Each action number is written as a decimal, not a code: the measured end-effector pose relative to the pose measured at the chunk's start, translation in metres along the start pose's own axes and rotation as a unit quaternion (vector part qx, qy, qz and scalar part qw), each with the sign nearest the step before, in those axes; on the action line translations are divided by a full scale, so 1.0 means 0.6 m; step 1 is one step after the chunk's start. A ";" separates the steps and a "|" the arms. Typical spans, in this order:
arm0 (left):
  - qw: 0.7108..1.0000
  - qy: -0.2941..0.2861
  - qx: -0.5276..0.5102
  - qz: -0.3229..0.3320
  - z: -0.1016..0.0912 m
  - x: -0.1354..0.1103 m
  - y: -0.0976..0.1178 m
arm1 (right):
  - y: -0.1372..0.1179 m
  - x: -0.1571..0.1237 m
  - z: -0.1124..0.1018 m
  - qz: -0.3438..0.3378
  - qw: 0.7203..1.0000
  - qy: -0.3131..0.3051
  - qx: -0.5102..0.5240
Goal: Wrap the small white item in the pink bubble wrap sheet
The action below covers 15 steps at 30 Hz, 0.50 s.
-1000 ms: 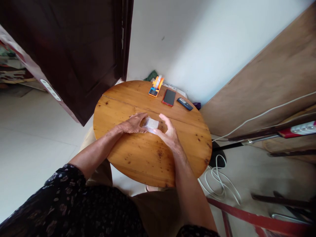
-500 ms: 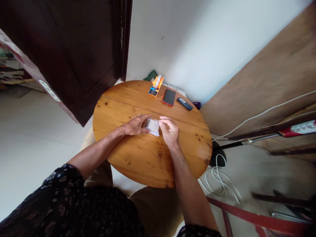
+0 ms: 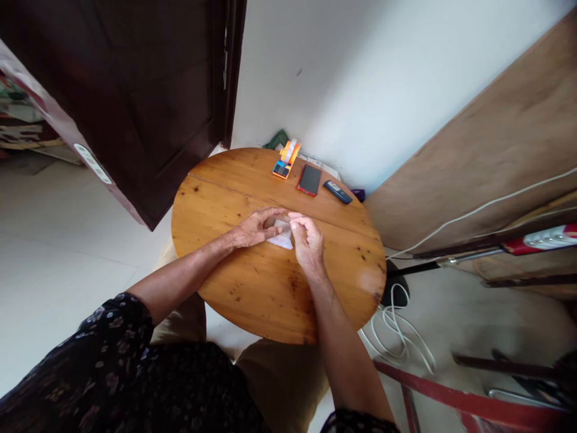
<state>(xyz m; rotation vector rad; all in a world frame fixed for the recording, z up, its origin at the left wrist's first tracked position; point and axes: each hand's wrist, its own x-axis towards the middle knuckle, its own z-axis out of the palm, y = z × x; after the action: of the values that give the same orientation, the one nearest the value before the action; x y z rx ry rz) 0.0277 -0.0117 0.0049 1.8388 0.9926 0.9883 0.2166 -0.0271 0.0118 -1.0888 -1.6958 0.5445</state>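
Observation:
A small whitish, partly see-through packet (image 3: 282, 236) lies on the round wooden table (image 3: 252, 288) between my hands. My left hand (image 3: 258, 228) is around its left side, thumb across the near part and fingers along the far edge. My right hand (image 3: 309, 240) is at the packet's right edge, thumb and index finger pinched together. Whatever sits in that pinch is too small to make out. The fingertips of both hands almost meet above the packet and cover part of it.
Toward the wall stand an orange tape dispenser (image 3: 286, 159) with a roll, a red-edged phone (image 3: 309, 180) and a dark blue handset (image 3: 338, 191). A dark door (image 3: 148, 108) is at the left. White cable (image 3: 399, 331) lies coiled on the floor at right.
My left hand has shifted right over the packet, its fingers now closer to my right fingertips and hiding more of it. My right hand stays pinched at the edge.

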 end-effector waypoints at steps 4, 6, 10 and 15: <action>0.998 0.054 0.001 -0.017 0.013 0.006 -0.005 | 0.009 0.002 -0.016 0.038 0.998 0.034 0.036; 0.996 0.081 0.009 -0.022 0.013 0.007 -0.007 | 0.018 0.002 -0.030 0.073 0.995 0.045 0.043; 0.988 0.143 0.052 -0.030 0.003 0.002 -0.003 | 0.033 0.001 -0.045 0.125 0.992 0.003 0.015; 0.985 0.139 0.103 -0.011 0.001 -0.011 0.014 | 0.049 0.005 -0.032 0.194 0.981 -0.012 -0.007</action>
<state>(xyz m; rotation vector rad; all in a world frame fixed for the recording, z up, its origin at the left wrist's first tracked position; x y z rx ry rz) 0.0278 -0.0209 0.0102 1.8849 1.3231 1.1875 0.2455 -0.0128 -0.0017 -1.4413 -1.5138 0.7936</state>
